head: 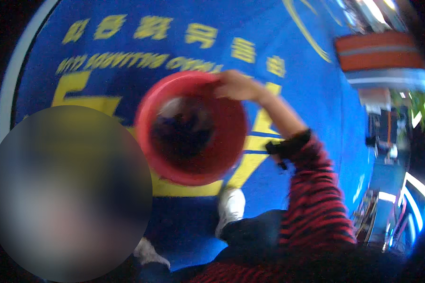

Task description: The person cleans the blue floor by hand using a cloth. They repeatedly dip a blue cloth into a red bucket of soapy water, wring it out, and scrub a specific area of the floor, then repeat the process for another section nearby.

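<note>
A round red plastic bucket (194,177) hangs or stands in front of me, its open mouth facing up toward the camera. My right hand (235,85) grips the rim at its upper right, with the fingers over the edge. Something dark, with a paler patch, shows at the bottom of the bucket, too blurred to name. My left hand is not in view; a blurred round area covers the lower left of the picture. My right sleeve is striped red and black, with a black band near its cuff.
Under the bucket lies a blue floor (304,106) with large yellow lettering and shapes. My white shoes (232,205) are below it. An orange-red object with a grey stripe (379,51) stands at the upper right. Bright light strips and blurred equipment line the right side.
</note>
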`<act>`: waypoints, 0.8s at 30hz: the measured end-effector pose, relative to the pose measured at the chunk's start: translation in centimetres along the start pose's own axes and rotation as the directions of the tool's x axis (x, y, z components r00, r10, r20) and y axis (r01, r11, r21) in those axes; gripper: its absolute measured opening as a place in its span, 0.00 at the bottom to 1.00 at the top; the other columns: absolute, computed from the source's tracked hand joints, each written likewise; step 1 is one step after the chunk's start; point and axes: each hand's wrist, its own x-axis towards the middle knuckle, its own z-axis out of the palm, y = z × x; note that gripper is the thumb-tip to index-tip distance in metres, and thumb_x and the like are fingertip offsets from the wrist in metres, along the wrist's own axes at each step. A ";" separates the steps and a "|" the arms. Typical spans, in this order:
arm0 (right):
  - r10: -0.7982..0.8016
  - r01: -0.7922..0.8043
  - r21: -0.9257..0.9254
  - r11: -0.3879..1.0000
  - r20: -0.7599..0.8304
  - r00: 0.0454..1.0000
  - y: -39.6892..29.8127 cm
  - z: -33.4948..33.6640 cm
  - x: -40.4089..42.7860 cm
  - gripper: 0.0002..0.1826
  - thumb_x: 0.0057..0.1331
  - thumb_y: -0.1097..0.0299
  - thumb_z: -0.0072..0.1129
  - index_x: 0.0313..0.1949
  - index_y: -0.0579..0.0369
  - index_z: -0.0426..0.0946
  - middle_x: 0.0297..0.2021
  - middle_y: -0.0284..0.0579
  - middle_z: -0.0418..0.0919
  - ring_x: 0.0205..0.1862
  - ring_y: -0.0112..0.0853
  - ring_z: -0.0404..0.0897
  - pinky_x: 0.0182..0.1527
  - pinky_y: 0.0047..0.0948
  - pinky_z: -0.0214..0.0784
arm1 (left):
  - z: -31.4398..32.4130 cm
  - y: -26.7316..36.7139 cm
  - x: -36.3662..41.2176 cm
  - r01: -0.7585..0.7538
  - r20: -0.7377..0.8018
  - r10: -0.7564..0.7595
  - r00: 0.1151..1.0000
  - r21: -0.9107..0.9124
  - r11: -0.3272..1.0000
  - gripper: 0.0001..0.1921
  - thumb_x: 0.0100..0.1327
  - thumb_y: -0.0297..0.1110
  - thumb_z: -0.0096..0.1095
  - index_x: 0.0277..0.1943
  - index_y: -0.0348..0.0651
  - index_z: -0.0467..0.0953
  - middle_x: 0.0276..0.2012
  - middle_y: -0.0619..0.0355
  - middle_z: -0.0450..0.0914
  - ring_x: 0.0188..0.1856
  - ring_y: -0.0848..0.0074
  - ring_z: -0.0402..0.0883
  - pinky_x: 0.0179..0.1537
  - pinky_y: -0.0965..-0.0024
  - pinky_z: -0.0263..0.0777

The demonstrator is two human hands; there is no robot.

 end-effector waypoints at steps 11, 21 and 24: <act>-0.066 0.154 0.355 0.922 -0.248 0.966 0.5 1.8 -1.9 0.17 0.47 0.66 0.50 0.37 0.61 0.70 0.33 0.58 0.73 0.40 0.47 0.71 0.40 0.37 0.63 | 4.9 13.5 7.0 -0.074 -0.149 0.144 0.978 0.398 0.914 0.18 0.60 0.44 0.42 0.47 0.39 0.58 0.45 0.53 0.64 0.29 0.73 0.75 0.28 0.78 0.69; -0.048 0.035 0.800 0.599 -0.008 0.999 0.2 4.9 -8.5 0.21 0.56 0.71 0.48 0.50 0.59 0.62 0.40 0.43 0.72 0.38 0.26 0.72 0.39 0.25 0.67 | 10.3 12.3 12.1 -0.119 0.017 0.118 0.993 0.182 0.976 0.30 0.55 0.50 0.50 0.55 0.42 0.55 0.49 0.56 0.65 0.47 0.73 0.68 0.39 0.68 0.69; 0.055 -0.004 0.357 0.934 -0.132 0.990 0.3 3.1 -9.0 0.17 0.56 0.72 0.48 0.47 0.59 0.64 0.38 0.44 0.73 0.35 0.26 0.74 0.34 0.23 0.68 | 10.8 11.2 13.1 -0.278 0.022 0.280 0.960 0.204 0.939 0.28 0.54 0.47 0.53 0.54 0.43 0.57 0.45 0.57 0.68 0.44 0.74 0.70 0.37 0.67 0.70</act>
